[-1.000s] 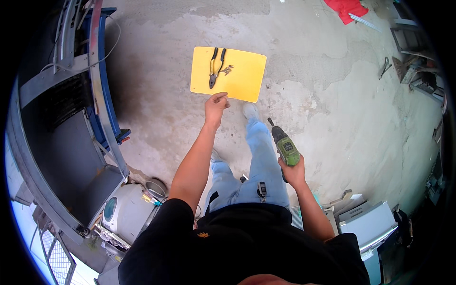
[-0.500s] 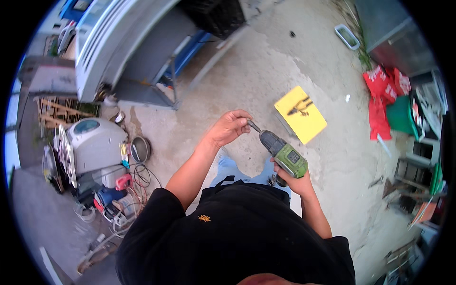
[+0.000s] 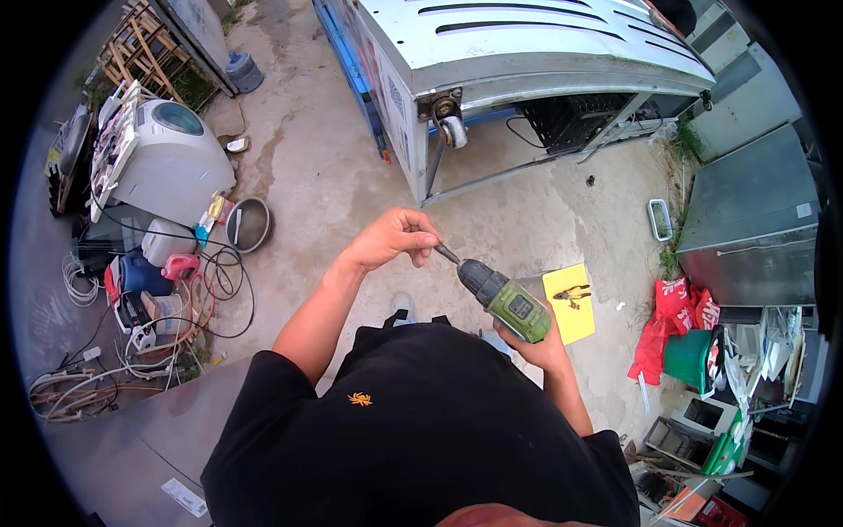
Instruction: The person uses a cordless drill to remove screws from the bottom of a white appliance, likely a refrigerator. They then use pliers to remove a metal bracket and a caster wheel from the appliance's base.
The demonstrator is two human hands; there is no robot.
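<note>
My right hand grips a green and black cordless drill, its nose angled up toward the left. At the drill's front, my left hand pinches the tip of the dark bit; whether a small piece sits in those fingers is hidden. Just right of the drill, a yellow board on a grey support lies lower down, with pliers and small metal pieces on it.
A metal frame cabinet with a caster stands ahead. Left are a grey appliance, a steel bowl, jugs and tangled cables. Right are red bags, a green bin, steel panels and scrap. A white tray lies near them.
My left hand has come from over the board to the drill's bit, and the drill has been raised across my body. The view has swung toward the metal cabinet.
</note>
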